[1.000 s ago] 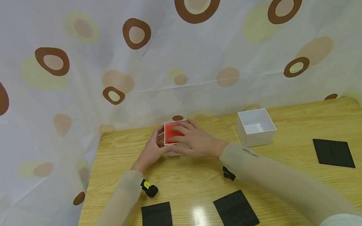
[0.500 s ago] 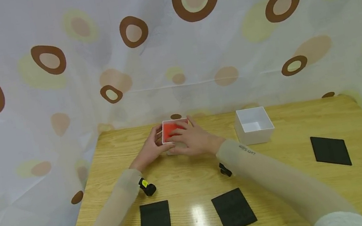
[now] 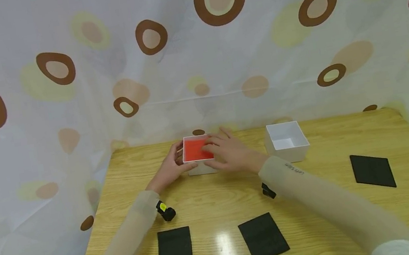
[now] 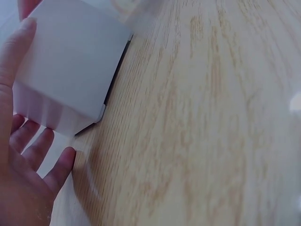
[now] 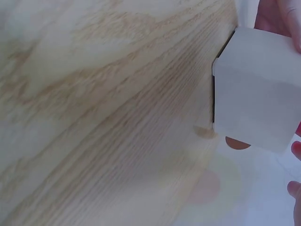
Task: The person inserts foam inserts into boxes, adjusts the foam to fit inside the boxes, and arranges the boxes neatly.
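Observation:
A white box (image 3: 201, 169) stands near the table's back edge, with a flat red piece (image 3: 193, 150) inside its rim; what kind of thing it is cannot be told. My left hand (image 3: 168, 169) holds the box at its left side. In the left wrist view its thumb lies on one face of the white box (image 4: 70, 61) and its fingers are along the adjoining face. My right hand (image 3: 234, 154) hovers at the box's right side with fingers spread, fingertips over the red piece's right edge. The right wrist view shows two walls of the box (image 5: 256, 103).
A second white box (image 3: 291, 155), with a bare inside, stands to the right. Three black squares lie on the wooden table (image 3: 201, 208): one at front left (image 3: 174, 249), one at front centre (image 3: 264, 237), one at right (image 3: 373, 171). A patterned curtain (image 3: 226, 61) hangs behind.
My right hand has drawn back to the right from over the box, uncovering more of the red piece. The left hand keeps its place on the box.

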Action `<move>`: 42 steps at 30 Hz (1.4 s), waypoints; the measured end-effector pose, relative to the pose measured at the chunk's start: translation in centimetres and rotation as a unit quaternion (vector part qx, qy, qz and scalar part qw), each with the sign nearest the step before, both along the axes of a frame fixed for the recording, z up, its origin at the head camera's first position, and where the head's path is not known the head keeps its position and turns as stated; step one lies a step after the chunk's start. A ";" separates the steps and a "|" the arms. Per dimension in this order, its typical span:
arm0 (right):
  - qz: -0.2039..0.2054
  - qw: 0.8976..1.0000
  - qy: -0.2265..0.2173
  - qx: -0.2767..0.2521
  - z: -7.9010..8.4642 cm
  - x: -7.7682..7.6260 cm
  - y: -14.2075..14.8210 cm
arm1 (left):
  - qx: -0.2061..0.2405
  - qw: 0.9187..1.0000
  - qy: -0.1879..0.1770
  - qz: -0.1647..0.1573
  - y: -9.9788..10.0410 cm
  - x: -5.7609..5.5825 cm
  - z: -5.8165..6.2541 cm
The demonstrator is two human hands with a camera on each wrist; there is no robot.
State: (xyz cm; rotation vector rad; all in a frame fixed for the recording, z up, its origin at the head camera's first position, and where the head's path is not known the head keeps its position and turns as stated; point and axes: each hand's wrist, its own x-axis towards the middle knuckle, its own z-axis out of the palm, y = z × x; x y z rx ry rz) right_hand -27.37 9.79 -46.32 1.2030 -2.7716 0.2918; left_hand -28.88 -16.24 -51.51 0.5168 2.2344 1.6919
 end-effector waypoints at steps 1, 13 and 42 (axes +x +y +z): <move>0.001 1.000 0.004 -0.001 0.1 0.1 0.3 | 0.001 1.000 0.001 0.001 0.0 0.1 0.1; 0.004 0.998 0.013 -0.065 0.9 1.9 3.8 | -0.007 1.000 0.018 0.004 0.7 0.7 0.1; -0.062 0.987 0.000 -0.146 3.3 8.3 17.2 | -0.057 0.996 0.059 0.036 0.7 4.1 2.4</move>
